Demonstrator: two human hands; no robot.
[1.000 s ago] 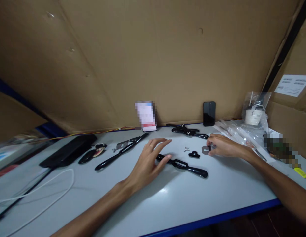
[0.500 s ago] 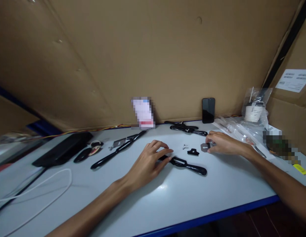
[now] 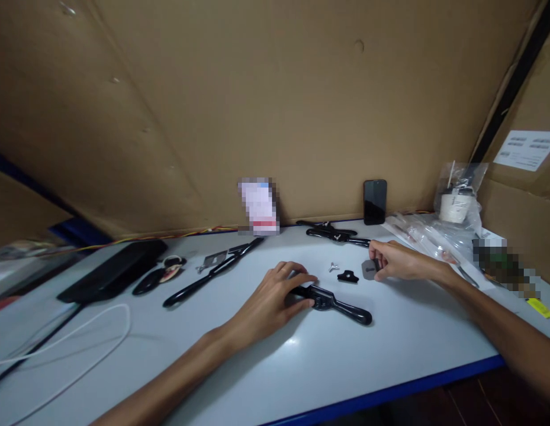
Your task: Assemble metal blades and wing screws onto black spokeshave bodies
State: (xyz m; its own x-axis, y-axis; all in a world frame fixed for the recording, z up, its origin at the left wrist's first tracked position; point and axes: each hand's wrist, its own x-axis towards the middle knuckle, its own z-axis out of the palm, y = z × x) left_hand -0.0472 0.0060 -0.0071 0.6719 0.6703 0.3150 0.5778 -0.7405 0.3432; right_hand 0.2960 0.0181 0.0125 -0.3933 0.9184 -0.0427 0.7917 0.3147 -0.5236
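Note:
My left hand is closed around the left handle of a black spokeshave body, which is just above or on the table; I cannot tell which. Between the fingertips of my right hand is a flat grey spokeshave blade with a slot in it, pinched at its right edge. A small black cap plate lies between the two hands. Beside it, a silver thumbscrew rests on the table. Behind my right hand lie assembled black spokeshaves.
At left are another spokeshave body, a loose blade, keys, a black box and a white cable. A phone leans on the cardboard wall. Plastic bags and a bagged cup stand right.
My left hand has taken hold of the spokeshave body and rolled it, so a different face shows. My right hand has shifted slightly and now pinches the blade, which is tipped.

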